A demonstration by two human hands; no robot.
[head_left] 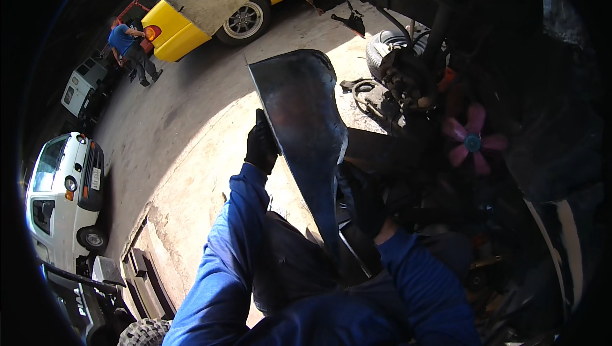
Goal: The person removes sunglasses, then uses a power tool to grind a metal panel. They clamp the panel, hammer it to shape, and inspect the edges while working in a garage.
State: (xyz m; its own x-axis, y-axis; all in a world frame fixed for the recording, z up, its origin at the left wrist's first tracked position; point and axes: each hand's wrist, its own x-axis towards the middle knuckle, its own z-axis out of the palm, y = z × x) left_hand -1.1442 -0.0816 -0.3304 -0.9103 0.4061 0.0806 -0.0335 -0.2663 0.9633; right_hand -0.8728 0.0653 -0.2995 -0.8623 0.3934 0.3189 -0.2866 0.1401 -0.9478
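Observation:
A dark, curved sheet-metal panel (296, 103) is held up in front of me, wide at its far end and tapering to a narrow point near my lap. One side is straight, the other wavy. My left hand (262, 144), in a black glove, grips the straight left edge with its fingers behind the sheet. On the wavy right edge, lower down, my right hand (361, 198), also gloved in black, is closed around the metal; deep shadow hides part of its fingers. Blue sleeves cover both forearms.
To the right is a dark vehicle underside with a pink fan (473, 142) and a wheel hub assembly (408, 78). Tires (382, 46) lie behind it. A yellow car (178, 33) and a person in blue (131, 49) are far off. At left stand a white van (60, 199) and steel beams (148, 282).

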